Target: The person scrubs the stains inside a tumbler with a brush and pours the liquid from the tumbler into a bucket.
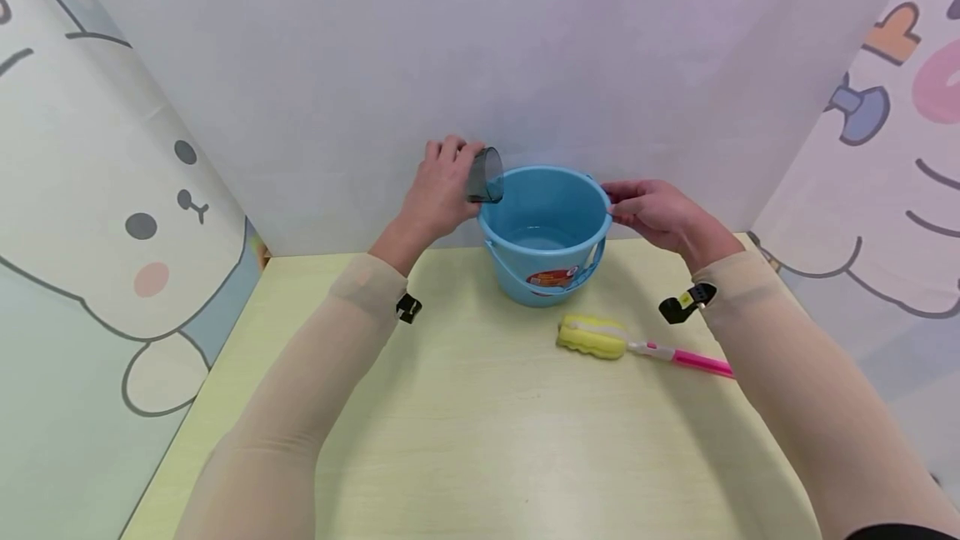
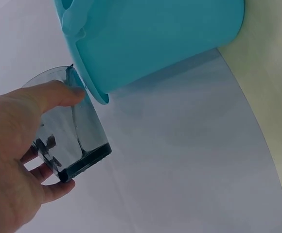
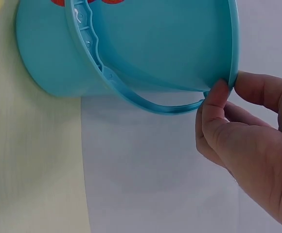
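Note:
A blue bucket [image 1: 517, 269] with its handle folded down at the front stands on the table, some liquid showing at its bottom. My left hand [image 1: 442, 190] grips a dark see-through cup [image 1: 486, 176], tipped with its mouth toward the bucket, right at the left rim. In the left wrist view, thumb and fingers wrap round the cup [image 2: 78, 126], close by the bucket [image 2: 160, 39]. My right hand [image 1: 663, 211] pinches the bucket's right rim between thumb and fingers, near where the handle [image 3: 160, 108] joins, as the right wrist view shows.
In front of the bucket lies a sponge brush with a yellow head [image 1: 592, 337] and a pink handle [image 1: 701, 362], partly behind the right forearm. A white wall [image 1: 360, 90] rises at the table's back edge. Cartoon-printed panels [image 1: 112, 190] flank the pale wooden table [image 1: 480, 440].

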A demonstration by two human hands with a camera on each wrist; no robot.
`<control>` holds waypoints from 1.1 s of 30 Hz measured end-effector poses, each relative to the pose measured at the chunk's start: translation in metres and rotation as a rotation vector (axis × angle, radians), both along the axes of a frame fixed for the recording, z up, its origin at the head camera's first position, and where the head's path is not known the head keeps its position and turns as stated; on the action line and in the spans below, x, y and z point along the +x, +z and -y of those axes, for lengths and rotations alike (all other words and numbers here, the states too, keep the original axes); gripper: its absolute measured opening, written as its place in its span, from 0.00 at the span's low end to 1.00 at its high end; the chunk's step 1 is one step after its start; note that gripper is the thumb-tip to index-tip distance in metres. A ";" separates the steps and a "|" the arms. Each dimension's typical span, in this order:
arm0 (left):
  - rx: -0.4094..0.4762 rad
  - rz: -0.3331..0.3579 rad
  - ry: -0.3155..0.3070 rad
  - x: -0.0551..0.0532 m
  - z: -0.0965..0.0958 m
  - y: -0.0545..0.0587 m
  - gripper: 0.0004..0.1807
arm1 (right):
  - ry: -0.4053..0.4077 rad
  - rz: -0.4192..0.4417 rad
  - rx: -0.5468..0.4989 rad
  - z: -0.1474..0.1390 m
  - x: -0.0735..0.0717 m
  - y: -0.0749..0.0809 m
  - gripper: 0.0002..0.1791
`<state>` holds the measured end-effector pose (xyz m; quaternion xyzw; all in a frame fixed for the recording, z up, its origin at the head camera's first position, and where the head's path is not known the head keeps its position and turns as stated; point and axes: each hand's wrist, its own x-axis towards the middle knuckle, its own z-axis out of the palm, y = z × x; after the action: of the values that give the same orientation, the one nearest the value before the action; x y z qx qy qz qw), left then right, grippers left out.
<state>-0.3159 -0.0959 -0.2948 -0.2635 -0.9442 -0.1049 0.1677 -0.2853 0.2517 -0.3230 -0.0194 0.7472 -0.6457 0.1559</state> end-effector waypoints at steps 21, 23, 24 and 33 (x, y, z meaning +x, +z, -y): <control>-0.031 -0.051 -0.011 -0.002 -0.001 0.001 0.46 | -0.004 -0.007 -0.002 -0.001 -0.003 -0.002 0.30; -0.031 -0.056 -0.015 -0.002 -0.001 0.002 0.46 | -0.002 -0.011 -0.003 0.000 -0.003 -0.002 0.30; -0.033 -0.059 -0.015 -0.002 -0.001 0.002 0.46 | -0.002 -0.012 -0.004 0.000 -0.003 -0.002 0.30; -0.052 -0.070 -0.024 -0.002 -0.002 0.003 0.44 | 0.001 -0.020 0.013 0.001 -0.002 -0.001 0.30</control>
<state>-0.3180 -0.0937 -0.2916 -0.2825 -0.9369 -0.0730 0.1926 -0.2875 0.2510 -0.3235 -0.0252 0.7530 -0.6405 0.1489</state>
